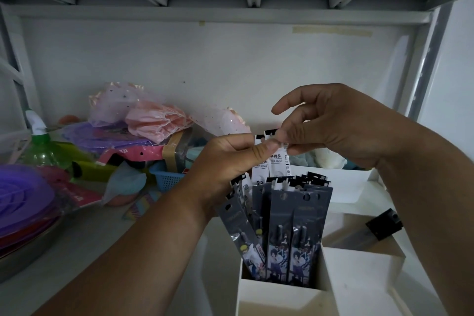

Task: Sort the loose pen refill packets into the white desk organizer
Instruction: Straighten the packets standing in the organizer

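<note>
Most dark refill packets point(289, 228) already stand in white desk organizer point(277, 297) near-left compartment; left hand point(225, 161) grips white packets point(272, 161) above it, right hand point(331, 123) pinches their tops, right compartment looks unfilled

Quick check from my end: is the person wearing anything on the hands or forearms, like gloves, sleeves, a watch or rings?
Nothing visible. The left hand and right hand are bare, with no gloves and no rings on the fingers that show. Both forearms are uncovered down to the frame edge, with no sleeve, watch or wristband in view.
</note>
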